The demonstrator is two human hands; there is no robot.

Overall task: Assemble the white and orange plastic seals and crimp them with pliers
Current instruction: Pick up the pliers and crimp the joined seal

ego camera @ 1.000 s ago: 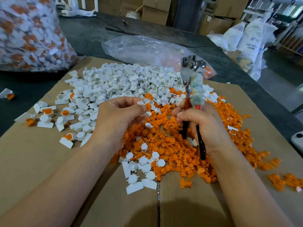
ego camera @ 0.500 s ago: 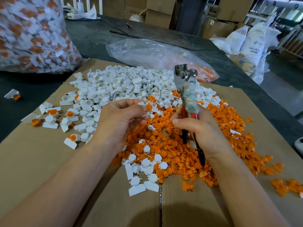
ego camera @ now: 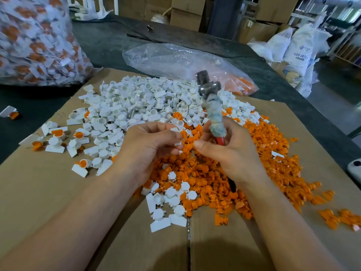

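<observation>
1. White seal parts (ego camera: 140, 102) lay heaped on the far side of the cardboard (ego camera: 48, 192), with orange seal parts (ego camera: 273, 153) nearer and to the right, beneath both hands.
2. The person's right hand (ego camera: 230, 153) was curled round the upright pliers (ego camera: 213, 106).
3. The left hand (ego camera: 144, 151) pinched a small white piece (ego camera: 178, 143).

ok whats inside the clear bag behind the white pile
Orange parts show through the clear bag at its right end; glare and crumpled film hide whatever else it holds.
</observation>
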